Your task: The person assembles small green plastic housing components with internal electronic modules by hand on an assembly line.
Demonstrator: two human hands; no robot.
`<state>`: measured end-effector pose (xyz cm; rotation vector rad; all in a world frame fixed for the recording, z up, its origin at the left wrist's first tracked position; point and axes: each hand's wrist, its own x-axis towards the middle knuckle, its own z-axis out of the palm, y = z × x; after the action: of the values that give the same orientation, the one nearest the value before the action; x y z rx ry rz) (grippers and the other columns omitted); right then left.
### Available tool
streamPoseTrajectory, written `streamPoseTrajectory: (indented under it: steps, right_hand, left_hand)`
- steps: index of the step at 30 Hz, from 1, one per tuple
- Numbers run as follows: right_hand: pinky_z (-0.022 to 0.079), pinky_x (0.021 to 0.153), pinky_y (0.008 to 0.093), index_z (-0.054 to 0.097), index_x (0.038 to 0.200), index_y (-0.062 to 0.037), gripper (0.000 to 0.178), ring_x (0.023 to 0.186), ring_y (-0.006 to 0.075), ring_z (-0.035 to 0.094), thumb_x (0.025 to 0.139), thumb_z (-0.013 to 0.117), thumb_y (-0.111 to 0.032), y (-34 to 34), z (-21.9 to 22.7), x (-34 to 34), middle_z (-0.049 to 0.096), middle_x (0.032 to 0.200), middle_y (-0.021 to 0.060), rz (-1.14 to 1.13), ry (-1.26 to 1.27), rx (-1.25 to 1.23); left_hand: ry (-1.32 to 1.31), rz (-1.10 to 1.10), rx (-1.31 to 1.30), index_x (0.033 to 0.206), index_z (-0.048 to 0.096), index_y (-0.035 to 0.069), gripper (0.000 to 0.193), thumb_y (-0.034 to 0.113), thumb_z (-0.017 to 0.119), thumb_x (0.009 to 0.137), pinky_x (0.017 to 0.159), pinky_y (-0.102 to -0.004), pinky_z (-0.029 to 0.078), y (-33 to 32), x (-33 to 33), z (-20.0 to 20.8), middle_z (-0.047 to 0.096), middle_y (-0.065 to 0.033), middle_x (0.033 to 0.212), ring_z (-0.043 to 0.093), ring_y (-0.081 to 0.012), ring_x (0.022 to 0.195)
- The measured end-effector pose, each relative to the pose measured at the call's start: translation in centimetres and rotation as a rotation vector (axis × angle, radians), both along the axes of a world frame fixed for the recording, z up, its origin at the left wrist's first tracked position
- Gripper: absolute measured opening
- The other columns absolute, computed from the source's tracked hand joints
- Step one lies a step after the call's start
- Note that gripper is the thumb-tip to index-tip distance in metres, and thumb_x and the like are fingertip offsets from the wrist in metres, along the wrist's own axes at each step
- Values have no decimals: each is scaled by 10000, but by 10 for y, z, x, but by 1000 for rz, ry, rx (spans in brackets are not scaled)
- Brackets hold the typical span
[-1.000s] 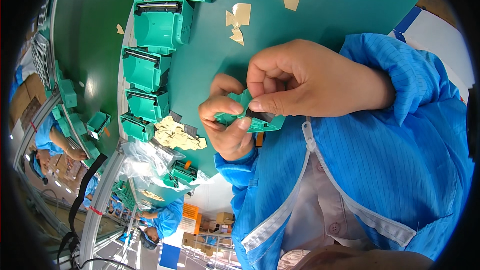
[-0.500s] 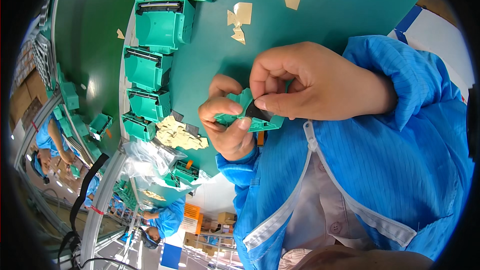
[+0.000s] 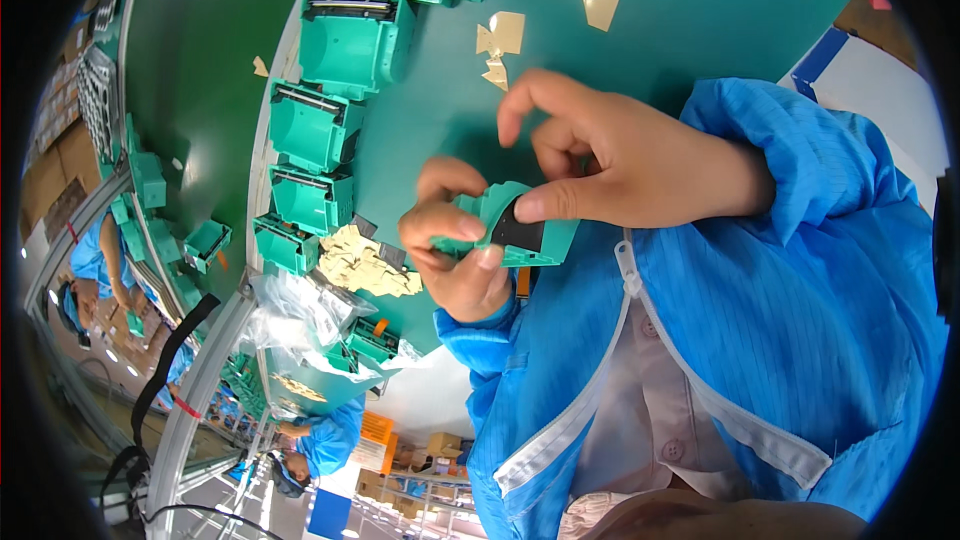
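Thumb and fingers closed, the left hand (image 3: 455,240) grips a small green housing (image 3: 497,202) by its near end, lifted over the edge of the green table (image 3: 650,40), right in front of the person's unzipped blue jacket (image 3: 740,310). A black piece (image 3: 520,230) lies across the housing's face. The right hand (image 3: 625,155) sets its thumb on that black piece, but its grip is loose: the index finger is raised, well apart from the thumb, and the other fingers curl inward with nothing I can see between them.

Beyond the hands, from where I stand, a row of five larger green shells (image 3: 350,50) lines a pale rail (image 3: 262,130), several with a black bar along the upper edge. Next to the lowest one spreads a heap of cream-coloured pieces (image 3: 365,267), and a crumpled clear plastic bag (image 3: 290,315) lies just beside it. A few cream scraps (image 3: 508,32) are scattered past the right hand, with a lone scrap (image 3: 600,9) near them. Farther off, a co-worker in blue (image 3: 332,440) bends over.
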<state>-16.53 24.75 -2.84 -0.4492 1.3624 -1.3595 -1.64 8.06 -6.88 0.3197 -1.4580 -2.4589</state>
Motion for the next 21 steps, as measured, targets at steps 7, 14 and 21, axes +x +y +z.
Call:
streamPoseTrajectory:
  steps: [7,14,21]
  right_hand:
    - [336,533,251,573,940,-20,319,615,55,419,1046,528,-318,-5,-1,-1,492,721,-17,115,-177,-64]
    - [384,598,312,552,955,-26,321,691,116,434,1034,547,-337,-20,34,-46,457,782,26,287,327,-192]
    - [496,739,368,537,1326,-32,453,843,179,598,1025,494,-368,-151,46,-156,650,1011,30,-261,717,-97]
  left_hand:
    - [17,39,347,893,635,82,237,122,751,691,661,-254,466,4,-8,3,497,-137,943,540,-159,727]
    - [24,167,44,1458,432,71,804,277,764,756,1006,-391,441,9,-29,38,461,-210,1361,473,-291,1231]
    - [-617,860,-1001,1161,615,16,338,50,707,837,929,-369,421,-45,41,48,620,-117,1123,567,-226,1076]
